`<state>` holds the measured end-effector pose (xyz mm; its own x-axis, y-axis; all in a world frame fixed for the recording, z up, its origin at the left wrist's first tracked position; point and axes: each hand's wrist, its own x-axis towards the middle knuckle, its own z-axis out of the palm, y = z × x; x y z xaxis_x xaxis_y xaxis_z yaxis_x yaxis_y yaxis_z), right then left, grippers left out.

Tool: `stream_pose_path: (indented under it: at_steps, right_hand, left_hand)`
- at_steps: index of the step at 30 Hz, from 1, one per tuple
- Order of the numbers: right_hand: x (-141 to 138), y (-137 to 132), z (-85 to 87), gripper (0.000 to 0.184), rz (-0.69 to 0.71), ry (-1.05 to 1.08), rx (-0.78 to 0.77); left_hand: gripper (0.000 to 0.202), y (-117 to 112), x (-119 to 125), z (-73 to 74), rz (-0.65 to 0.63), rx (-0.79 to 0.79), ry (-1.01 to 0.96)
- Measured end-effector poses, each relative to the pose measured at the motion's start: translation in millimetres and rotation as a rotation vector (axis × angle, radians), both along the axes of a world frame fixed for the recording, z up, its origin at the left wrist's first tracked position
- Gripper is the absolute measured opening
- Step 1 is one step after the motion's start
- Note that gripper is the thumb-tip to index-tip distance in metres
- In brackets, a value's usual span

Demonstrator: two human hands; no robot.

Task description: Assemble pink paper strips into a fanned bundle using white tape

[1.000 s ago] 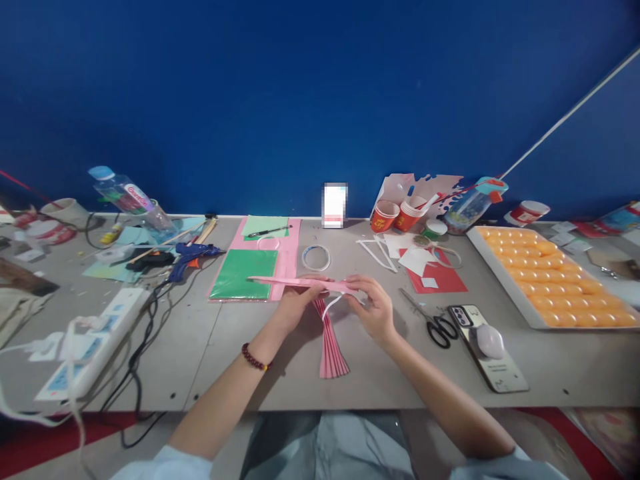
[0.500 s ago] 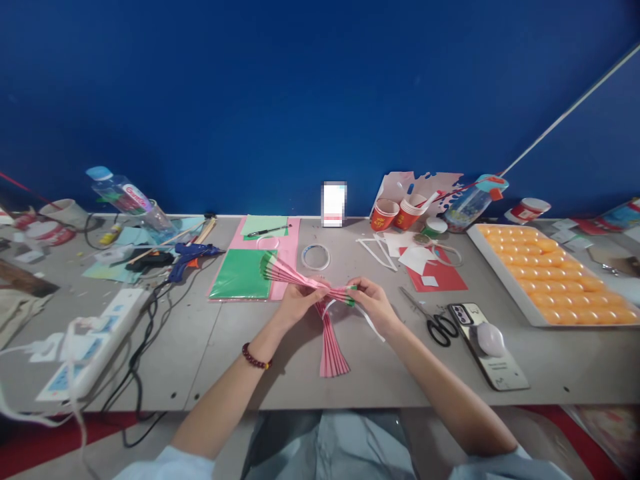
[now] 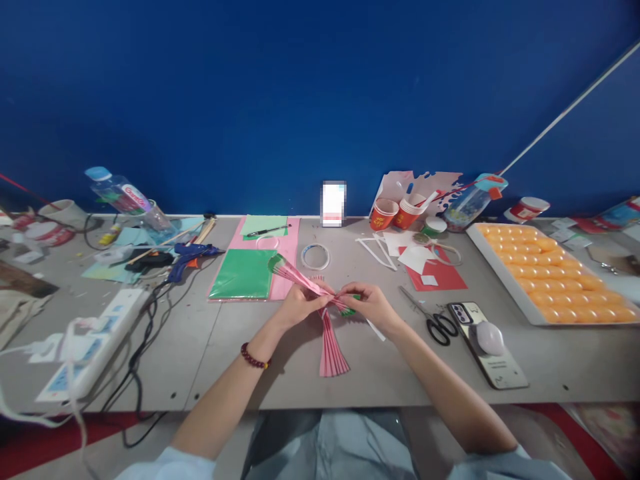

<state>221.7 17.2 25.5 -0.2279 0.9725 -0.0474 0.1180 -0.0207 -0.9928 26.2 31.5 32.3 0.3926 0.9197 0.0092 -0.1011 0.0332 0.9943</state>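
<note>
Both hands meet at the middle of a pink and green pleated paper strip [image 3: 297,275], held just above the table. My left hand [image 3: 301,305] is closed on its left half, whose green-tipped end fans out toward the upper left. With fingertips pinched, my right hand [image 3: 367,305] grips the same strip near its centre; the green right end shows partly under the fingers. Below them a second pleated pink paper [image 3: 333,350] spreads like a fan on the table. A white strip [image 3: 376,330] pokes out beneath my right hand, mostly hidden.
A tape roll [image 3: 315,257] lies behind my hands. Scissors [image 3: 435,323] and a phone [image 3: 487,345] are at right, before a tray of orange balls [image 3: 555,277]. Left stand green paper packs [image 3: 243,275], a blue glue gun [image 3: 190,259] and a power strip [image 3: 95,347].
My right hand has slid left along the pleated strip to its middle, close to my left hand. The strip's left end has tilted and shifted slightly right.
</note>
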Motion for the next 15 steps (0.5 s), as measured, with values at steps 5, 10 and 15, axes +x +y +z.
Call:
stream_pose_path:
  at_steps: [5,10,15]
  right_hand:
    - [-3.4,-4.1,-0.9,0.012,-0.112,-0.191,0.28]
    - [-4.5,-5.2,-3.1,0.018,-0.159,-0.149,0.214]
    - [-2.4,-2.4,-5.9,0.025,-0.121,0.062,0.031]
  left_hand:
    - [0.024,-1.4,4.2,-0.7,0.041,-0.033,-0.031]
    - [0.027,-2.6,8.2,-1.2,0.126,-0.124,-0.124]
    - [0.027,-2.4,7.4,-4.7,0.143,-0.173,-0.151]
